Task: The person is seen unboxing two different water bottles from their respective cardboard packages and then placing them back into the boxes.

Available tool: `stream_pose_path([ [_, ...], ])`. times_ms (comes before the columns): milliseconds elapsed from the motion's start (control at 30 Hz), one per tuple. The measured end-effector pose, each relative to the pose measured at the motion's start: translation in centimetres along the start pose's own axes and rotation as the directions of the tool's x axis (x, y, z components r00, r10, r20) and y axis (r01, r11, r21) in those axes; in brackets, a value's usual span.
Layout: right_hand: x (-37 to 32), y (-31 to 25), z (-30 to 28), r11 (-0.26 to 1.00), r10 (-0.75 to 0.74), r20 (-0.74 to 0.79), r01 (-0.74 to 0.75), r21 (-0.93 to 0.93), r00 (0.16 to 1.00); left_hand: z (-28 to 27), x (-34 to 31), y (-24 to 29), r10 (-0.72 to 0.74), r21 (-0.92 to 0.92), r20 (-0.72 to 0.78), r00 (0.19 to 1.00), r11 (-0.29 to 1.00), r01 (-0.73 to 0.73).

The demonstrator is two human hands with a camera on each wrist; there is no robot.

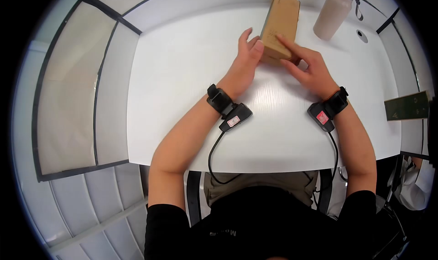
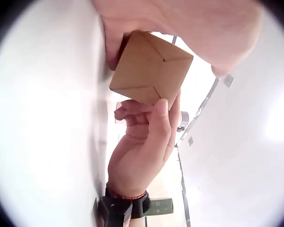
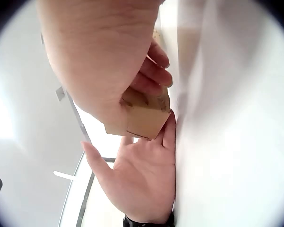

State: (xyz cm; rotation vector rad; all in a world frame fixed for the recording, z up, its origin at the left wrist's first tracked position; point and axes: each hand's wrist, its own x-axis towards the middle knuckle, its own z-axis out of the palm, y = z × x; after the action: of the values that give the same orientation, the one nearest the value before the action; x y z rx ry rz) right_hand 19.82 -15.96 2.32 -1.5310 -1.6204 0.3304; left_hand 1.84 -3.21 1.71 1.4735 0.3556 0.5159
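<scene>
A long brown cardboard box (image 1: 284,20) lies on the white table, its near end between the two hands. My left hand (image 1: 244,68) is against the box's left side; in the right wrist view the left hand (image 3: 139,182) shows its palm, fingers extended to the box (image 3: 144,122) and thumb held away. My right hand (image 1: 317,73) grips the near right part, index finger over the top. In the left wrist view the right hand (image 2: 139,153) has its thumb at the edge of the folded end of the box (image 2: 144,71). Some fingertips are hidden behind the box.
A beige bottle (image 1: 332,15) with a grey lid and strap stands right of the box, near a round hole (image 1: 361,36) in the table. A dark green item (image 1: 407,107) is at the right edge. Pale panels enclose the table (image 1: 164,82). Cables hang from both wrist cameras.
</scene>
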Motion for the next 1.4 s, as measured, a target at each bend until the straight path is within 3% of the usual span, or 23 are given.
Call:
stream_pose_path([
  [67,0.0,-0.4,-0.4,0.999,-0.041,0.067,0.040,0.021,0.997,-0.5,0.6,-0.5,-0.062,-0.054,-0.051,0.997,0.997,0.059],
  [200,0.0,-1.0,0.3,0.988,-0.147,0.060,0.149,-0.034,0.987,-0.7,1.0,-0.2,-0.096,-0.163,-0.097,0.991,0.983,0.079],
  [300,-0.3,-1.4,0.4,0.993,-0.008,-0.135,0.024,0.118,0.991,-1.0,0.9,-0.2,0.040,-0.042,-0.090,0.995,0.998,-0.044],
  [333,-0.4,-0.1,0.7,0.991,-0.004,-0.273,0.041,0.131,0.962,-0.9,1.1,-0.7,0.100,-0.080,-0.100,0.990,0.991,-0.108],
  [433,-0.2,1.4,0.5,0.984,0.094,-0.427,-0.018,0.179,0.899,-1.1,0.8,-0.6,0.113,-0.019,-0.025,0.993,0.993,-0.114],
  [467,-0.3,2.1,0.3,0.972,0.157,-0.415,-0.065,0.226,0.896,-1.2,0.9,-0.8,0.118,-0.011,0.021,0.993,0.993,-0.118],
  [567,0.3,1.7,0.2,0.967,0.109,-0.350,-0.017,0.255,0.930,-1.6,1.2,-2.7,0.183,0.332,0.025,0.983,0.926,-0.181],
  [700,-0.4,0.0,0.1,0.964,0.135,-0.059,-0.118,0.238,0.989,-0.7,0.9,-2.4,0.164,0.399,0.054,0.985,0.901,-0.171],
  [733,-0.7,0.5,0.3,0.964,0.133,-0.044,-0.119,0.238,0.990,-0.9,1.1,-2.4,0.093,0.386,0.063,0.994,0.916,-0.110],
  [833,-0.3,0.9,0.1,0.943,0.017,-0.172,0.042,0.331,0.985,-0.7,0.7,-2.1,0.114,0.383,0.008,0.993,0.917,-0.108],
  [967,-0.3,1.7,-0.7,0.820,0.197,-0.215,-0.041,0.571,0.957,-1.2,0.9,-1.9,0.180,0.406,-0.106,0.978,0.906,-0.123],
  [1100,-0.2,1.3,-0.7,0.771,0.268,-0.240,-0.058,0.634,0.933,-1.7,1.3,-2.6,0.257,0.419,-0.141,0.956,0.891,-0.178],
  [1400,0.0,1.5,-0.2,0.804,0.175,-0.178,-0.036,0.593,0.968,-1.2,1.1,-1.9,0.234,0.403,-0.199,0.952,0.905,-0.138],
])
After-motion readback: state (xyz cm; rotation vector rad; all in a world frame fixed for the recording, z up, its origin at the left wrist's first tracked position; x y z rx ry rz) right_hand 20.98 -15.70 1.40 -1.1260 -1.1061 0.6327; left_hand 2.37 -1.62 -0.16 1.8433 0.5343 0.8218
